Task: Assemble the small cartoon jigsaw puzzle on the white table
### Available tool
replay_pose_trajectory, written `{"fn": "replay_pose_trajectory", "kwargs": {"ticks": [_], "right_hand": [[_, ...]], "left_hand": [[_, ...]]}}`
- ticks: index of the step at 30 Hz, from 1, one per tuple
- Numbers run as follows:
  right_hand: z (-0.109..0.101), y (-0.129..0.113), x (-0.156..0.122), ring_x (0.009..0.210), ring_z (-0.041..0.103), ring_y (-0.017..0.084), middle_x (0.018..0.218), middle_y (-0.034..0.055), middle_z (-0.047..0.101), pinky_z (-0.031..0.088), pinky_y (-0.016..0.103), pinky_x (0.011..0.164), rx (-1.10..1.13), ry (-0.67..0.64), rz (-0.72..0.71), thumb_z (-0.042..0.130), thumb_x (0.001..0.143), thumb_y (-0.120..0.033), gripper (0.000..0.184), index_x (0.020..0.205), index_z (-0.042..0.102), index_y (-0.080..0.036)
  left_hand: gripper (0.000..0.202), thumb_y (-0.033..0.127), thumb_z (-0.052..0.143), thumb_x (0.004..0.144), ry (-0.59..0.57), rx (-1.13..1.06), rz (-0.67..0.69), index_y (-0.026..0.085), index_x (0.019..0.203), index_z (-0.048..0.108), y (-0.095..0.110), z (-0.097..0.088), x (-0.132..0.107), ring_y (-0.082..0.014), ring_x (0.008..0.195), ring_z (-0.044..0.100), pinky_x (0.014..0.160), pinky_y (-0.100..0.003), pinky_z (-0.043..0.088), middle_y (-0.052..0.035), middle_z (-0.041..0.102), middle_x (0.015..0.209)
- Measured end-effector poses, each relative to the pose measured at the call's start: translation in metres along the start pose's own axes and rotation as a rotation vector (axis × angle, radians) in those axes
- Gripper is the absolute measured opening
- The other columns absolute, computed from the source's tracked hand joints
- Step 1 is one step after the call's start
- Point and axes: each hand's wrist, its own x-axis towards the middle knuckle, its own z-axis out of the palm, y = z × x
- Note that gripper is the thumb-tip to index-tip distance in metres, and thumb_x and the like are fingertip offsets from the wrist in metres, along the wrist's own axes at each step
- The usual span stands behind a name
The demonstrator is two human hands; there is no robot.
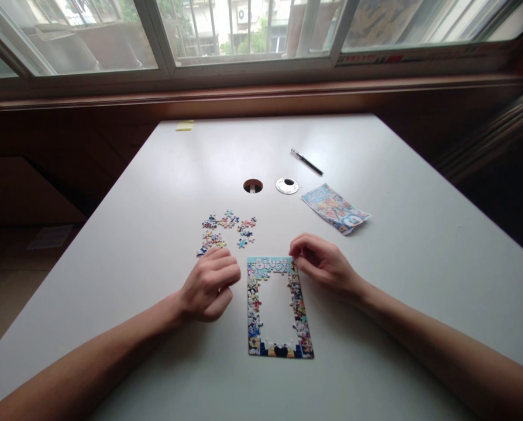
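A small jigsaw puzzle lies on the white table in front of me, its colourful border joined and its middle open. My left hand rests just left of the puzzle with the fingers curled in; whether it holds a piece is hidden. My right hand sits at the puzzle's top right corner, fingers bent and fingertips pinched at the frame's edge. Several loose puzzle pieces are scattered just beyond my left hand.
A colourful printed packet lies to the right beyond the puzzle. Farther back are a black pen, a round cable hole with its silver cap beside it, and a yellow sticky note at the far edge below the window.
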Motion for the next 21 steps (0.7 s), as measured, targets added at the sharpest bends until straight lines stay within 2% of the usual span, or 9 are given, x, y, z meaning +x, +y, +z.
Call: {"fn": "replay_pose_trajectory", "kwargs": {"ticks": [5,8,11,16,21], "right_hand": [[0.0,0.001,-0.001,0.07,0.053,0.015,0.083,0.0021,0.058,0.041,0.027,0.06,0.008,0.009,0.011,0.053,0.08,-0.006,0.017,0.088,0.059,-0.02],[0.0,0.001,-0.001,0.07,0.052,0.014,0.083,0.0021,0.058,0.042,0.027,0.06,0.012,0.006,0.013,0.052,0.081,-0.007,0.016,0.088,0.059,-0.02],[0.001,0.002,-0.001,0.067,0.051,0.014,0.082,0.0017,0.057,0.041,0.027,0.059,0.018,0.008,0.009,0.053,0.082,-0.008,0.016,0.089,0.059,-0.02],[0.001,0.004,-0.001,0.069,0.052,0.015,0.081,0.0018,0.058,0.044,0.028,0.061,0.035,0.033,0.016,0.053,0.085,-0.012,0.012,0.09,0.059,-0.021],[0.001,0.007,-0.002,0.074,0.056,0.017,0.082,0.0026,0.06,0.048,0.029,0.066,0.104,0.073,0.047,0.052,0.088,-0.017,0.009,0.092,0.06,-0.021]], "left_hand": [[0.01,0.012,0.042,0.069,0.476,-0.226,-0.373,0.02,0.066,0.036,-0.025,-0.008,0.007,-0.0182,0.066,0.037,0.062,-0.034,0.03,-0.0017,0.036,0.066],[0.011,0.012,0.044,0.068,0.675,-0.346,-0.487,0.02,0.066,0.036,-0.034,-0.008,0.011,-0.016,0.063,0.033,0.058,-0.031,0.027,0.0,0.031,0.066],[0.008,0.014,0.047,0.071,0.729,-0.35,-0.511,0.019,0.069,0.043,-0.035,-0.006,0.013,-0.015,0.064,0.036,0.06,-0.029,0.03,0.0005,0.037,0.068],[0.004,0.02,0.052,0.079,0.706,-0.256,-0.575,0.019,0.077,0.054,-0.038,-0.007,0.014,-0.0163,0.073,0.049,0.07,-0.028,0.04,-0.0008,0.054,0.077],[0.011,0.023,0.051,0.082,0.704,-0.271,-0.624,0.019,0.085,0.061,-0.043,-0.005,0.012,-0.0182,0.081,0.057,0.077,-0.029,0.044,-0.002,0.061,0.083]]}}
